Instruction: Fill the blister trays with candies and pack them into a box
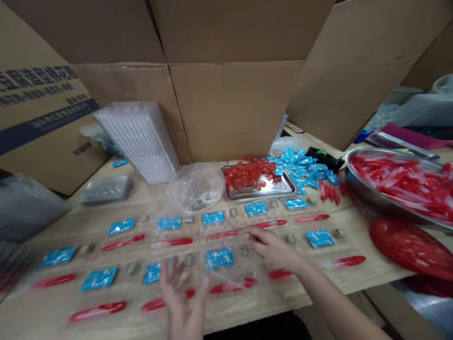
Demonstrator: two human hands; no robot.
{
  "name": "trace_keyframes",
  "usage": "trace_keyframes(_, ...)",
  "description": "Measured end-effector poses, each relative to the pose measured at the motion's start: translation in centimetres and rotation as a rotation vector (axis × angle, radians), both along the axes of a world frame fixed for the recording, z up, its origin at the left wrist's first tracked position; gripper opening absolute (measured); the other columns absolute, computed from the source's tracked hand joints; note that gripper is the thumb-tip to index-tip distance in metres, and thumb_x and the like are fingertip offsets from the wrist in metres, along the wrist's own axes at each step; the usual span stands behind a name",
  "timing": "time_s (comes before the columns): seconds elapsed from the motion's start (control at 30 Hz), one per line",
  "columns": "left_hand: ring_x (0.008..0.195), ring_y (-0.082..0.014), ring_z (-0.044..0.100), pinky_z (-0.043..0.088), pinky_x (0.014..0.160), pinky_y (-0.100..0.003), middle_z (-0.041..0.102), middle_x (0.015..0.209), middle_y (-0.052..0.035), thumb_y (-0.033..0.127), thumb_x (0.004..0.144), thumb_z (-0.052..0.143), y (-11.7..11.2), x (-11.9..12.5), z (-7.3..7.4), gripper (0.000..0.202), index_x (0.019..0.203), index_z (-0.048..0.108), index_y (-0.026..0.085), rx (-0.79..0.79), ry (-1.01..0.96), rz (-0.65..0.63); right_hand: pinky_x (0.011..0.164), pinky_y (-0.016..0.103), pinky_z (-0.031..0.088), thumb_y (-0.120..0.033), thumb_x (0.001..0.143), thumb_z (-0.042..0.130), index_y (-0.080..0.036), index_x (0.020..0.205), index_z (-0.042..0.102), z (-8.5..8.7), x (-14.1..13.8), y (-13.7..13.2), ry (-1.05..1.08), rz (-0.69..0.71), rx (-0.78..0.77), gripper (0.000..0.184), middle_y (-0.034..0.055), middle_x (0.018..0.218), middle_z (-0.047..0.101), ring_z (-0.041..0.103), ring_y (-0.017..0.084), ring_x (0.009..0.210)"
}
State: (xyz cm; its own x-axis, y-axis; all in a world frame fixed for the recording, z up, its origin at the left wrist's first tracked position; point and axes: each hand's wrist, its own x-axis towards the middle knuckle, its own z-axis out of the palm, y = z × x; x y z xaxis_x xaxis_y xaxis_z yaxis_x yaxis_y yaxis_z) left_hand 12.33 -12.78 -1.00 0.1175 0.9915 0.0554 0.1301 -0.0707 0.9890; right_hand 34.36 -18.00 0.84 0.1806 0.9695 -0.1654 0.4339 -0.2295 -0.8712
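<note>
Rows of clear plastic trays lie across the wooden table, each with a blue packet [219,259], a red pen-like piece [233,285] and a small striped piece [189,260]. My left hand [182,295], smeared by motion, is open with spread fingers over a front-row tray, beside a blue packet [152,273]. My right hand [267,243] reaches in from the right, its fingers curled together at the upper right corner of the neighbouring tray. Whatever is between those fingertips is too small or hidden to make out.
Behind the rows stand a round clear tub [212,182], a metal tray [244,192] of red pieces and a pile of blue packets [300,163]. A steel bowl [354,182] of red pieces sits right. Stacked clear trays [138,141] lean against cardboard [226,108] at the back.
</note>
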Motion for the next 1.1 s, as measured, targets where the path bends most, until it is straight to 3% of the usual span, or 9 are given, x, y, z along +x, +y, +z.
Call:
trace_keyframes(0.07,0.128,-0.0280,0.040,0.041,0.100,-0.047,0.037,0.141,-0.0141,0.028,0.080,0.061,0.9,-1.3,-0.5,0.066,0.139,0.030,0.025,0.323,0.255,-0.026,0.078,0.030,0.046,-0.030,0.085,0.054,-0.021,0.114,0.061,-0.1,1.7,0.6,-0.155,0.064,0.027,0.031,0.0058,0.101,0.063,0.059,0.018,0.088)
trace_keyframes(0.17,0.118,-0.0244,0.051,0.042,0.100,-0.042,0.058,0.121,-0.0077,0.021,0.085,0.053,2.3,-1.5,0.1,0.029,0.113,0.059,0.027,0.643,0.452,-0.360,0.084,0.030,0.045,-0.035,0.086,0.054,-0.021,0.109,0.064,0.2,5.3,2.7,-0.450,-0.028,0.088,0.029,0.0080,0.107,0.063,0.059,0.019,0.096)
trace_keyframes(0.23,0.107,-0.0196,0.059,0.049,0.091,-0.032,0.064,0.111,-0.0052,0.018,0.087,0.049,3.3,0.4,1.5,0.027,0.108,0.062,0.028,0.698,0.478,-0.603,0.084,0.027,0.045,-0.034,0.090,0.047,-0.020,0.103,0.066,0.6,9.0,4.8,-0.641,-0.179,0.074,0.027,0.0068,0.104,0.065,0.060,0.017,0.095)
trace_keyframes(0.33,0.101,-0.0154,0.061,0.051,0.086,-0.026,0.066,0.109,-0.0032,0.015,0.088,0.045,5.4,6.3,3.9,0.030,0.110,0.061,0.027,0.637,0.557,-0.848,0.087,0.027,0.042,-0.031,0.093,0.042,-0.017,0.101,0.067,1.2,15.6,8.7,-0.785,-0.317,0.024,0.029,0.0083,0.104,0.066,0.058,0.019,0.099)
trace_keyframes(0.5,0.106,-0.0190,0.061,0.049,0.092,-0.032,0.064,0.116,-0.0097,0.005,0.085,0.043,10.1,18.3,5.0,0.035,0.111,0.061,0.018,0.618,1.024,-0.927,0.086,0.033,0.041,-0.035,0.092,0.041,-0.012,0.110,0.062,1.2,23.3,14.5,-0.937,-0.469,-0.087,0.036,0.0159,0.103,0.064,0.057,0.025,0.100)
trace_keyframes(0.67,0.086,-0.0243,0.069,0.055,0.075,-0.036,0.070,0.091,-0.0156,0.002,0.082,0.044,12.2,23.2,2.7,0.028,0.096,0.067,0.011,0.529,1.209,-0.944,0.084,0.039,0.041,-0.041,0.089,0.046,-0.009,0.113,0.058,-1.4,23.0,16.3,-1.051,-0.490,-0.129,0.042,0.0209,0.106,0.060,0.053,0.031,0.103)
trace_keyframes(0.8,0.094,-0.0234,0.067,0.055,0.078,-0.034,0.067,0.106,-0.0157,0.006,0.085,0.045,12.6,23.2,1.5,0.028,0.104,0.064,0.013,0.539,1.207,-0.987,0.090,0.041,0.038,-0.033,0.089,0.046,-0.006,0.119,0.054,-2.9,20.3,14.6,-1.103,-0.394,-0.103,0.041,0.0229,0.113,0.057,0.050,0.032,0.108)
trace_keyframes(0.93,0.097,-0.0237,0.065,0.056,0.078,-0.035,0.064,0.111,-0.0153,0.006,0.086,0.043,12.7,23.1,0.9,0.030,0.109,0.062,0.013,0.540,1.196,-0.998,0.093,0.029,0.038,-0.041,0.090,0.046,-0.022,0.117,0.059,-1.0,20.1,13.8,-1.060,-0.204,-0.030,0.036,0.0090,0.117,0.059,0.054,0.021,0.107)
trace_keyframes(1.1,0.108,-0.0226,0.060,0.053,0.086,-0.034,0.059,0.122,-0.0149,0.007,0.089,0.041,12.8,23.2,0.4,0.032,0.115,0.059,0.013,0.556,1.188,-1.002,0.084,0.030,0.042,-0.038,0.091,0.045,-0.017,0.100,0.066,0.8,24.3,18.6,-1.013,-0.442,-0.136,0.031,0.0123,0.101,0.068,0.061,0.022,0.098)
